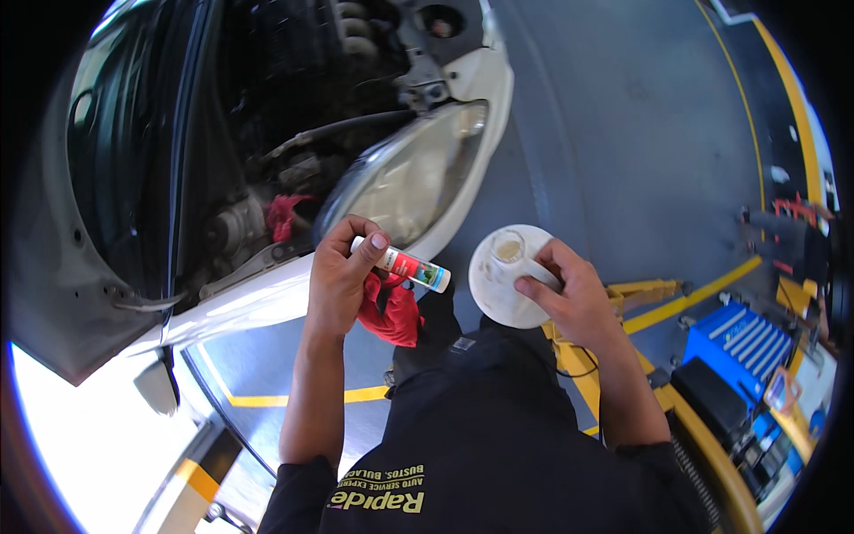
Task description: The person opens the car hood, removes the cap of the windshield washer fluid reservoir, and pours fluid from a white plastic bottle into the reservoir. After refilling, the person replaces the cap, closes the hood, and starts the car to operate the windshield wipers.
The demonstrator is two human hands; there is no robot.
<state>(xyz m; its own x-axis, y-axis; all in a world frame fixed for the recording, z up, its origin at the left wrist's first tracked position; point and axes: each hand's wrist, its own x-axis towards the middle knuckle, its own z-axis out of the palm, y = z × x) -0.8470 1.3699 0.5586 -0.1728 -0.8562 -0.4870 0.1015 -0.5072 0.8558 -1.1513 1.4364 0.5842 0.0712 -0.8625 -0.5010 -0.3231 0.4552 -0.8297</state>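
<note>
The left hand [340, 278] has its fingers wrapped tight around a small tube [402, 264] and a red rag [391, 310]. The tube lies sideways, its far tip pointing right and a little down. Just beside that tip, not touching, the right hand [574, 298] grips a round white funnel [507, 274] by its rim, open top up.

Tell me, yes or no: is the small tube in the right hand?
No, the left hand grips the small white tube, while the right hand holds a white round funnel.
</note>
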